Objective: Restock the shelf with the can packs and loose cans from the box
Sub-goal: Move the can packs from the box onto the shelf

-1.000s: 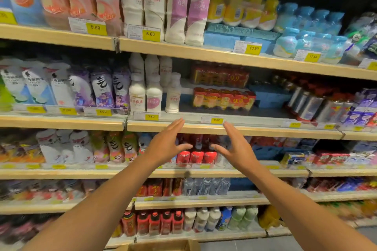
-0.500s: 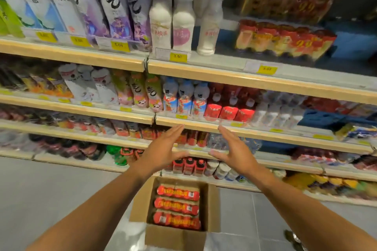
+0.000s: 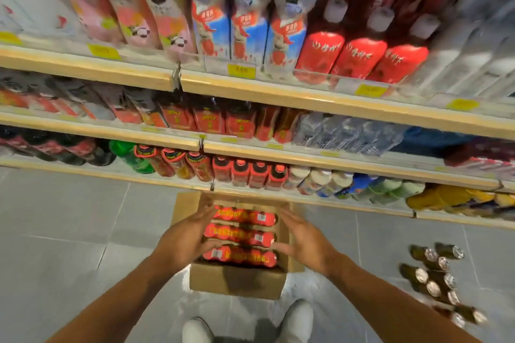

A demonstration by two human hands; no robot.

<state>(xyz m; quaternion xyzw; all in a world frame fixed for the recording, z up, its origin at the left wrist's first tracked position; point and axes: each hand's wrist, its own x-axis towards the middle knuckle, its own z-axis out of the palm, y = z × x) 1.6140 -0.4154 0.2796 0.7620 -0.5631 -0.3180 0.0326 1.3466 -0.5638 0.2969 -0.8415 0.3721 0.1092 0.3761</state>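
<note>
An open cardboard box (image 3: 237, 282) stands on the grey floor below the shelves. Inside lie three red shrink-wrapped can packs (image 3: 241, 237), stacked front to back. My left hand (image 3: 185, 239) hovers over the box's left side with fingers spread. My right hand (image 3: 302, 237) hovers over the right side, fingers also spread. Neither hand holds anything; I cannot tell whether they touch the packs. The shelf (image 3: 306, 97) rises behind the box, packed with bottles and cartons.
A cluster of several dark loose cans (image 3: 437, 281) lies on the floor at the right. My two white shoes (image 3: 295, 320) stand just behind the box. The lowest shelf edge (image 3: 306, 198) overhangs the box's far side. Grey floor tiles spread to the left.
My view has tilted down from the upper shelves to the floor. Both hands have come down from shelf height to just above the box and its red packs.
</note>
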